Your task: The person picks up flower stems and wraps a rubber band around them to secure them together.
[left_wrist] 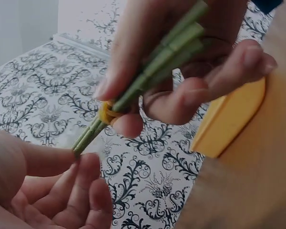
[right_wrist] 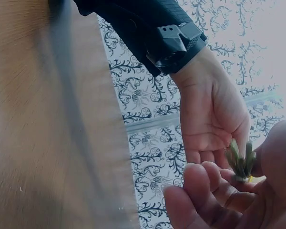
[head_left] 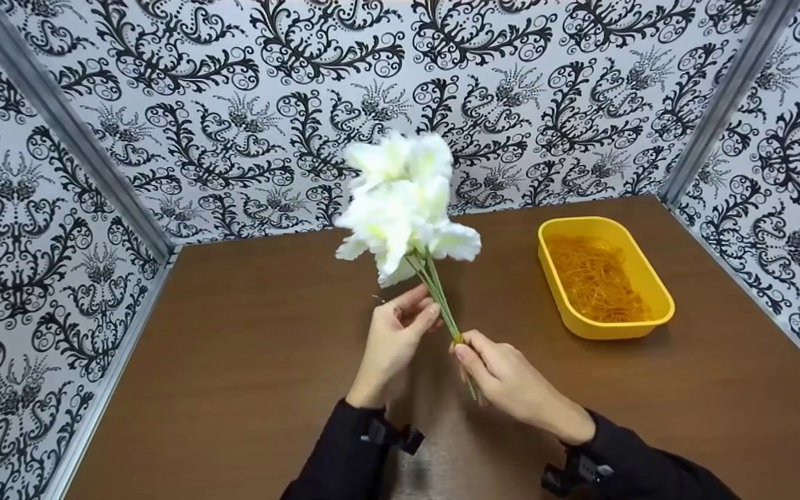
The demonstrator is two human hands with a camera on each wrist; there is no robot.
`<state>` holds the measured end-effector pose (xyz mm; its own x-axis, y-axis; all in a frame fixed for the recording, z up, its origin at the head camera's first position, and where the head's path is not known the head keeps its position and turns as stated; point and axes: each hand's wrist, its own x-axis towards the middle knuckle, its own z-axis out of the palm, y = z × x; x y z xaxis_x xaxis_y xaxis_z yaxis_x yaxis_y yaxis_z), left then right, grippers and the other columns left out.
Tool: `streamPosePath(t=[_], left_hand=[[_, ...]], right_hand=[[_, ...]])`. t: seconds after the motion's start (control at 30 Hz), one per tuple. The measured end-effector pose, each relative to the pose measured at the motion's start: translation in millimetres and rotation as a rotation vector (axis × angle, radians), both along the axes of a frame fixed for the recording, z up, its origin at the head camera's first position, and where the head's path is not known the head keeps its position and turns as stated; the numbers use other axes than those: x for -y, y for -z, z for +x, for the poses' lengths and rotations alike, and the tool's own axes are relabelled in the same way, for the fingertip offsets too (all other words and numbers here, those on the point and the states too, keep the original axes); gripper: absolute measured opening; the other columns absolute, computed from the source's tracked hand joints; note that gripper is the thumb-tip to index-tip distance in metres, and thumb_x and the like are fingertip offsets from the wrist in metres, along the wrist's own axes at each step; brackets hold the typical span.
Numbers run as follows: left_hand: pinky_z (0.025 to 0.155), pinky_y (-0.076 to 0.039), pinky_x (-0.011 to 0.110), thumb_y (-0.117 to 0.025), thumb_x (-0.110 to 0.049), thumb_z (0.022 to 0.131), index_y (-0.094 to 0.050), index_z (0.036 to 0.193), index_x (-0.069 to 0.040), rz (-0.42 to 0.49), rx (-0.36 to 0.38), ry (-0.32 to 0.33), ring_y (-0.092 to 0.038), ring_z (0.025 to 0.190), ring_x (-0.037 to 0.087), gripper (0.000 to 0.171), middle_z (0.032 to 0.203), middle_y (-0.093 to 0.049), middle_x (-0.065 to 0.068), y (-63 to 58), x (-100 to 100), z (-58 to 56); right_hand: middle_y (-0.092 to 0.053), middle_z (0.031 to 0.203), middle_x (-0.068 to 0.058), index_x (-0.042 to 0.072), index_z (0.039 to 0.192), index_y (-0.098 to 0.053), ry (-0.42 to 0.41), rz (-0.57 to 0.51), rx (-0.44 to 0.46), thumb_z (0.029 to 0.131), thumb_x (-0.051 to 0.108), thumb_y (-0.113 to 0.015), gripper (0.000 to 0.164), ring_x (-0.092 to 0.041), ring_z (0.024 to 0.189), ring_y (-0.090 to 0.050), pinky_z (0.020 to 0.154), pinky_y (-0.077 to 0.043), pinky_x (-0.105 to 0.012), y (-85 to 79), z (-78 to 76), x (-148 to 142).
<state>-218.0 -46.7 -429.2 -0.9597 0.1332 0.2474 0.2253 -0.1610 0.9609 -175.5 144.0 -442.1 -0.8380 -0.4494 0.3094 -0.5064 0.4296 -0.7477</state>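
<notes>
White artificial-looking flowers (head_left: 400, 201) with ruffled petals stand bunched in the middle of the head view, above the table. Their green stems (head_left: 438, 288) slant down to the right. My left hand (head_left: 400, 330) pinches the stems between thumb and forefinger, just under the blooms. Lower down, my right hand (head_left: 511, 378) holds the bundle between thumb and fingers. At that grip a yellow rubber band (left_wrist: 109, 113) is looped round the stems. The cut stem ends (right_wrist: 240, 162) stick out past the right hand, fanned slightly apart. Part of the band is hidden by fingers.
A yellow plastic tub (head_left: 605, 331) stands on the brown table (head_left: 247, 347) to the right, with many rubber bands (head_left: 598, 281) inside. Patterned black-and-white panels (head_left: 289, 118) with metal edge strips enclose the back and sides.
</notes>
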Motion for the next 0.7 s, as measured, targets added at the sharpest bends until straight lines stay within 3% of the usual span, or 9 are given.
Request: streamPosePath(t=[0.13,0.27,0.47,0.7], left_hand=[[0.088,-0.057,0.032,-0.062,-0.001,0.099,-0.054,0.133,0.016,-0.104,-0.036,0.04,-0.069,0.097,0.026,0.039,0.107,-0.071,0.023,7.6,-2,-2.1],[0.086,-0.054,0.025,-0.063,-0.004,0.098,-0.059,0.131,0.013,-0.223,-0.057,0.006,-0.068,0.096,0.021,0.037,0.103,-0.074,0.017,15.3,-5,-4.9],[0.078,-0.053,0.025,-0.063,-0.002,0.097,-0.064,0.126,0.011,-0.353,-0.085,-0.026,-0.066,0.087,0.017,0.032,0.096,-0.074,0.014,28.6,-6,-10.2],[0.058,-0.042,0.021,-0.061,-0.002,0.098,-0.066,0.123,0.009,-0.547,-0.082,-0.032,-0.052,0.064,0.011,0.028,0.081,-0.069,0.009,45.3,-7,-12.7]], right_hand=[[-0.047,0.069,0.014,0.017,0.094,-0.058,0.032,0.05,-0.045,0.107,0.028,-0.051,0.019,-0.003,0.058,-0.048,0.054,-0.042,-0.023,5.3,-1.9,0],[-0.041,0.068,0.015,0.018,0.089,-0.054,0.054,0.122,-0.058,0.107,0.031,-0.053,0.022,-0.003,0.059,-0.043,0.055,-0.037,-0.023,13.3,-4.2,0],[-0.036,0.066,0.013,0.018,0.086,-0.05,0.086,0.241,-0.058,0.107,0.032,-0.052,0.026,-0.005,0.058,-0.039,0.054,-0.035,-0.024,27.1,-8.7,3],[-0.037,0.066,0.009,0.014,0.087,-0.05,0.036,0.329,0.008,0.109,0.036,-0.045,0.032,-0.008,0.056,-0.038,0.054,-0.034,-0.028,39.2,-13.7,4]])
